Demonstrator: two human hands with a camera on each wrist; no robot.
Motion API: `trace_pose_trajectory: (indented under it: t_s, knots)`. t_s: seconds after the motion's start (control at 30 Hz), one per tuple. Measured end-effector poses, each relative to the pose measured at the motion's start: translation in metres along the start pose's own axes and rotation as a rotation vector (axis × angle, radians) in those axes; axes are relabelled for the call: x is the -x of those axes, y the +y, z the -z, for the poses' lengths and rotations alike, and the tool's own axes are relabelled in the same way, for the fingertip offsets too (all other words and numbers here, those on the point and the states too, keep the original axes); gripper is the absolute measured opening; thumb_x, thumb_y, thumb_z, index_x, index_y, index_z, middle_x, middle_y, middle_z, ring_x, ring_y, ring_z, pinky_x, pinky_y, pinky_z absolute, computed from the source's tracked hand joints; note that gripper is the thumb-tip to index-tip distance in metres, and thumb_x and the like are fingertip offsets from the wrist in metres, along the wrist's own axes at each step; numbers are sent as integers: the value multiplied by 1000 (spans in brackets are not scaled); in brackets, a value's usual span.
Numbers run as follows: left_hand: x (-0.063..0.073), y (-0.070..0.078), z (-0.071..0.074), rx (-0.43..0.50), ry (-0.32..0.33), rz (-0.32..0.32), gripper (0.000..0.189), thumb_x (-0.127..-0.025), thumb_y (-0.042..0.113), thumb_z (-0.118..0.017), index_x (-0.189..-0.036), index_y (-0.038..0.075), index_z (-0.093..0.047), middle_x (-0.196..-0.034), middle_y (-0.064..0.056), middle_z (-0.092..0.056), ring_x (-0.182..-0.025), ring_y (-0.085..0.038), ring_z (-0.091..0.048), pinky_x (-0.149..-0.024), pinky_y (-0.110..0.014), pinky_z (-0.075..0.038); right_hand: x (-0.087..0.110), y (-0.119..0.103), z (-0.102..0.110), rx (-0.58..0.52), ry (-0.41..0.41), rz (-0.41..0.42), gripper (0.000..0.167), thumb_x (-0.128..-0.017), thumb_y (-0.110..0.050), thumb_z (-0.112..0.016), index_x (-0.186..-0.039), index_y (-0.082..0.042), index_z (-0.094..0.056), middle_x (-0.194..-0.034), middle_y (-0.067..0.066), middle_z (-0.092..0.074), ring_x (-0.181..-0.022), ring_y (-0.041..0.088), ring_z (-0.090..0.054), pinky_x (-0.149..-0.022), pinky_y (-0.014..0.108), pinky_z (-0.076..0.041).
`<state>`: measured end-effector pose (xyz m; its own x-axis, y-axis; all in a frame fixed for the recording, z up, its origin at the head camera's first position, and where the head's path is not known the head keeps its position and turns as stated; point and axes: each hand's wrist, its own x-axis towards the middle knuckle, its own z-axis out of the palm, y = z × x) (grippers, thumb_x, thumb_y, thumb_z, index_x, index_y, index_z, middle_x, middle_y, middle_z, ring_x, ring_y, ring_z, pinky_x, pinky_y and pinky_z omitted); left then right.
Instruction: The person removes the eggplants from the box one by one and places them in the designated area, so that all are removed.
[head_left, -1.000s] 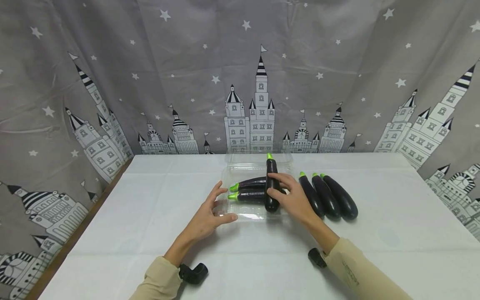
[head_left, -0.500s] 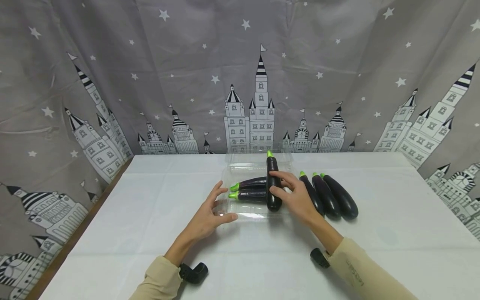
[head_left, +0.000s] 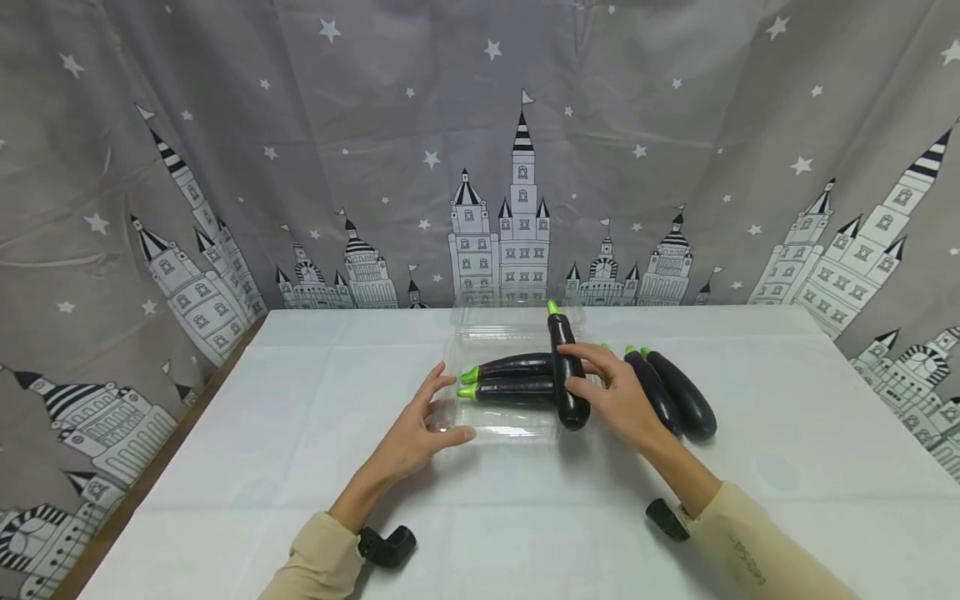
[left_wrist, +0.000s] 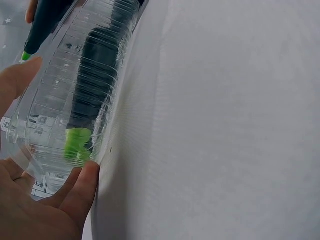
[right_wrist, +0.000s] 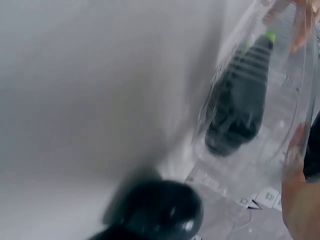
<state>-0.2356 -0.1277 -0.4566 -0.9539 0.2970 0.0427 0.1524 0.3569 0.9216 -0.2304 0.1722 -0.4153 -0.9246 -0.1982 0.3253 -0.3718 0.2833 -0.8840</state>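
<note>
My right hand (head_left: 618, 396) pinches a dark eggplant (head_left: 566, 367) between thumb and fingers, its green stem pointing away from me. The eggplant is raised above the right part of a clear plastic clamshell container (head_left: 495, 422). Two more eggplants (head_left: 512, 392) lie side by side in that container, stems to the left; the raised one hides their right ends. My left hand (head_left: 416, 429) is spread at the container's left end. In the left wrist view, a fingertip (left_wrist: 90, 172) rests right at the container's lower corner.
To the right on the white table (head_left: 300, 467) lie more eggplants (head_left: 678, 396), one largely hidden behind my right hand. The container's clear lid (head_left: 517, 317) stands open at the back. A grey curtain (head_left: 390, 150) with printed castles hangs behind the table.
My right hand has moved to the right with the eggplant, from over the middle of the container toward its right side. The left hand and the two eggplants in the container have stayed put.
</note>
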Motion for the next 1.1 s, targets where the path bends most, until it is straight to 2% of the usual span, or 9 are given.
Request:
trace_pose_trajectory:
  t_s: [0.1, 0.3, 0.4, 0.53, 0.73, 0.83, 0.9, 0.97, 1.1]
  knots:
    - [0, 0, 0, -1, -3, 3, 84, -83, 21, -80, -152, 14, -32, -164, -1, -10, -141, -42, -30, -106, -55, -37, 4, 0, 10, 34, -6, 17, 41, -92, -8, -62, -134, -5, -60, -142, 16, -51, -124, 41, -52, -108, 57, -33]
    - [1, 1, 0, 1, -4, 9, 82, -83, 20, -80, -151, 14, -34, -165, -1, -9, -141, -42, -30, -105, -56, -37, 10, 3, 30, 56, -19, 13, 40, -95, -9, -61, -135, -6, -59, -142, 15, -50, -125, 42, -51, -99, 54, -44]
    - [1, 1, 0, -3, -4, 11, 82, -83, 21, -80, -151, 14, -34, -165, -1, -9, -141, -42, -29, -105, -56, -37, 13, 4, 40, 61, -20, -13, 41, -96, -9, -60, -136, -6, -58, -143, 15, -49, -124, 43, -51, -93, 48, -49]
    - [0, 0, -1, -5, 0, 11, 82, -83, 22, -80, -151, 14, -34, -165, 0, -9, -141, -42, -29, -106, -56, -37, 17, 6, 52, 53, -26, -29, 41, -96, -7, -58, -137, -4, -56, -143, 17, -48, -126, 43, -49, -90, 30, -48]
    - [0, 0, -1, -2, -3, 11, 84, -83, 22, -81, -152, 14, -33, -165, -1, -9, -141, -43, -29, -105, -57, -37, 27, 8, 68, 99, -28, -23, 41, -97, -7, -58, -137, -2, -55, -143, 18, -47, -125, 44, -49, -92, 25, -45]
    - [0, 0, 0, -7, -4, 8, 82, -83, 23, -80, -151, 14, -34, -165, 1, -8, -141, -42, -30, -105, -56, -37, 34, 10, 78, 122, -23, -28, 40, -98, -7, -57, -137, -1, -54, -144, 19, -46, -122, 43, -51, -87, 19, -46]
    - [0, 0, 0, -7, -1, 8, 82, -83, 22, -80, -151, 14, -35, -165, 1, -9, -141, -42, -30, -106, -56, -37, 38, 13, 85, 146, -17, -31, 40, -98, -7, -57, -137, -1, -54, -144, 19, -46, -121, 42, -51, -89, 24, -47]
    - [1, 0, 1, -4, -1, 7, 81, -83, 22, -80, -150, 13, -35, -165, 1, -8, -141, -42, -30, -106, -56, -36, 43, 15, 94, 174, -11, -41, 40, -98, -8, -58, -138, -2, -54, -144, 18, -46, -121, 40, -49, -93, 37, -46]
    - [1, 0, 1, -1, -9, 6, 83, -84, 22, -79, -152, 13, -33, -165, 1, -8, -141, -42, -29, -106, -56, -37, 51, 19, 112, 218, 16, -70, 40, -99, -11, -58, -138, -2, -54, -142, 20, -46, -120, 37, -44, -98, 62, -34]
